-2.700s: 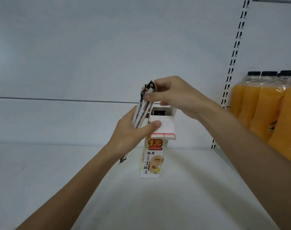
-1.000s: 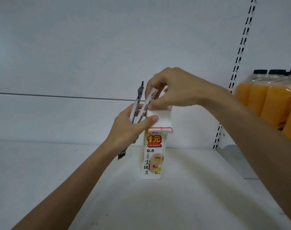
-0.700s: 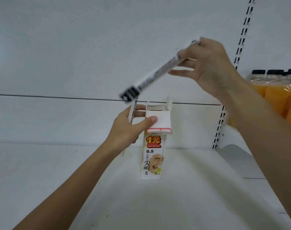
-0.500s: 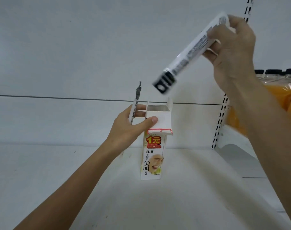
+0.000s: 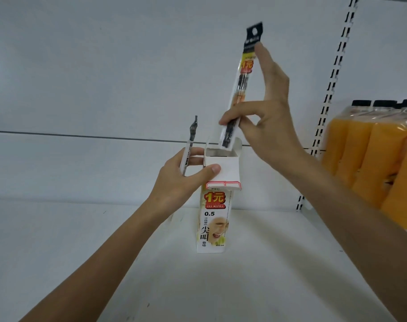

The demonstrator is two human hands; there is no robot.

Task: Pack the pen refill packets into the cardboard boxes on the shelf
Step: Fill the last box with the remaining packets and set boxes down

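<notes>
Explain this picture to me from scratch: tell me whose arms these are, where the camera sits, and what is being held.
There is no machine here. The camera is worn on a person's head and looks forward and down, so the two bare arms reaching in are that person's own.

They work at a white shelf. A tall, narrow cardboard box stands upright on it with its top flaps open. The left hand steadies the box near its top and also holds one spare refill packet. The right hand pinches another refill packet, nearly upright, its lower end at the box opening. At the right edge stand wrapped bottles of orange drink.
</notes>
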